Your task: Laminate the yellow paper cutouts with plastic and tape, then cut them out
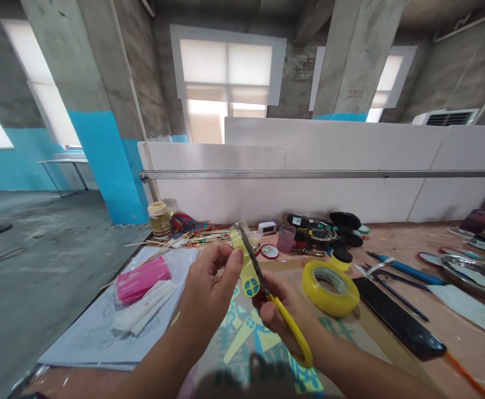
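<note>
My left hand (209,288) pinches a small yellow-green strip of paper (247,267) between thumb and fingers. A blue cross-in-circle pattern marks the strip's lower, rounded end. In my right hand (282,305) is a pair of scissors (294,327) with yellow handles. Their dark blades lie along the right edge of the strip, pointing up and away from me. Beneath both hands, several yellow and blue paper cut-outs (240,338) lie on a brown board (375,343) with blue lettering. Part of the right hand's fingers is hidden behind the scissors.
A yellow tape roll (329,288) and a black phone (400,318) lie to the right, near a metal tray (475,271). On the left are white papers (88,332), a pink packet (143,280) and folded tissue (145,307). A glass jar (159,221) stands at the back.
</note>
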Tool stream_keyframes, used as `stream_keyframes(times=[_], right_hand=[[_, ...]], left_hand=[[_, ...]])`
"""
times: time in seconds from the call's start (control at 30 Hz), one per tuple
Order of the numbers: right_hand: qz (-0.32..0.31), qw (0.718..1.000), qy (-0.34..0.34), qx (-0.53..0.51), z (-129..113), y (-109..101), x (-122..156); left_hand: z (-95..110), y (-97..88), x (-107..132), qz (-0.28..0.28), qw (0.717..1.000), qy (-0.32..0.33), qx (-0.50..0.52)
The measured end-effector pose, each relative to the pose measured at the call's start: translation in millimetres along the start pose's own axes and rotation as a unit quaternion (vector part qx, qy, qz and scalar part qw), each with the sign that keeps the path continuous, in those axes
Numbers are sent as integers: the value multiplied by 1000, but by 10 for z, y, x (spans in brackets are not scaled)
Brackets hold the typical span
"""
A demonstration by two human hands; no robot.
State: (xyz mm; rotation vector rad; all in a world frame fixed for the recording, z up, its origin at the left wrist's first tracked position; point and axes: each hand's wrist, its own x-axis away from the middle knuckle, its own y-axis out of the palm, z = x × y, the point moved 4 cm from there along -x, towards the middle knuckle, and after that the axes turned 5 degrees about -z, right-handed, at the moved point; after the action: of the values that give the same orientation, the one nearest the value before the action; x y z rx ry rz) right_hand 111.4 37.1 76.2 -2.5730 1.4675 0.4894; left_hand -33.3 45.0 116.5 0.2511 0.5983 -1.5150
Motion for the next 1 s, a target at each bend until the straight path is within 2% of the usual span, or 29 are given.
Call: stream_keyframes(times=[0.23, 0.47, 0.77, 1.0], right_hand=[[1, 1000, 5, 13, 62, -48, 4], [-10, 1000, 4, -21, -4, -9, -21], [-8, 1000, 4, -2, -16, -8, -20], [8, 1000, 17, 8, 15, -22, -27]], left_hand=[[33, 2, -10, -7, 1000, 21, 9], [64, -18, -9, -9, 1000, 27, 0], [72, -35, -10, -9, 999, 36, 5], [105, -29, -6, 22, 999, 4, 31]])
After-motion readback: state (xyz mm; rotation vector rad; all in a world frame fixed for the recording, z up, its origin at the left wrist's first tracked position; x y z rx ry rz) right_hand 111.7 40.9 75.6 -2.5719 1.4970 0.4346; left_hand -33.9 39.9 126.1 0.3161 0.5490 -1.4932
